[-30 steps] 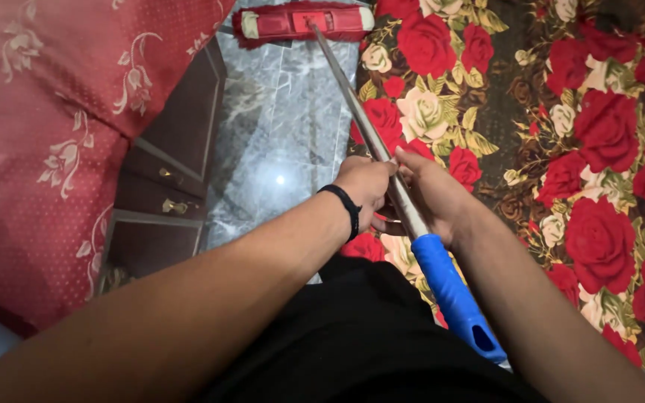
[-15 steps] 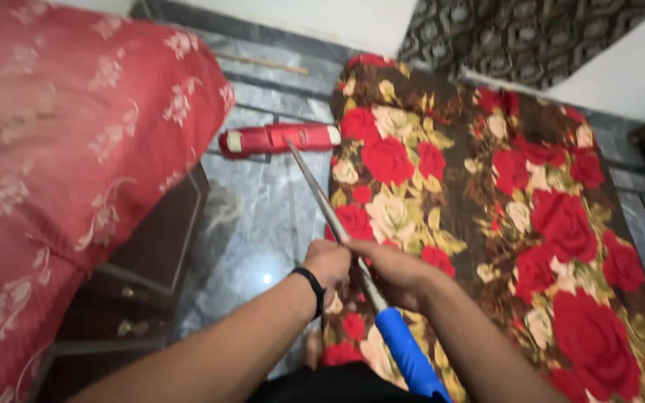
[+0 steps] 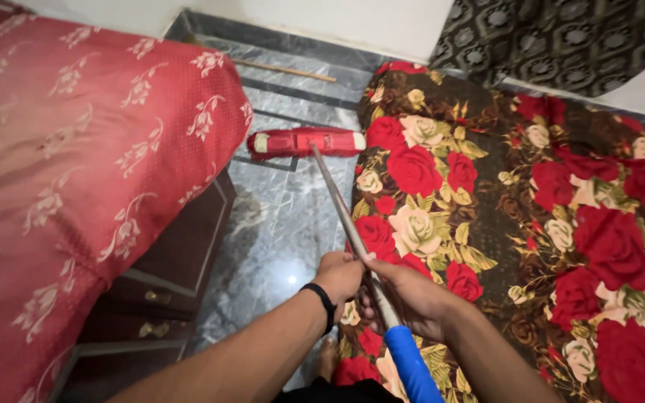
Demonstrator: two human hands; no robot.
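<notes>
Both of my hands grip the metal pole (image 3: 335, 200) of a flat mop. My left hand (image 3: 340, 276), with a black band on its wrist, closes around the pole from the left. Just below it, my right hand (image 3: 410, 298) holds the pole above the blue handle grip (image 3: 410, 368). The red mop head (image 3: 306, 142) lies flat on the grey marble floor (image 3: 278, 224), between the bed and the rug.
A bed with a red floral cover (image 3: 76, 172) fills the left, with dark wooden drawers (image 3: 166, 276) under it. A brown rug with red roses (image 3: 531, 216) covers the floor on the right. A thin stick (image 3: 285, 71) lies by the far white wall.
The view has tilted up and back, so the mop head now appears lower and farther from the frame's top. Both hands keep their grip on the pole.
</notes>
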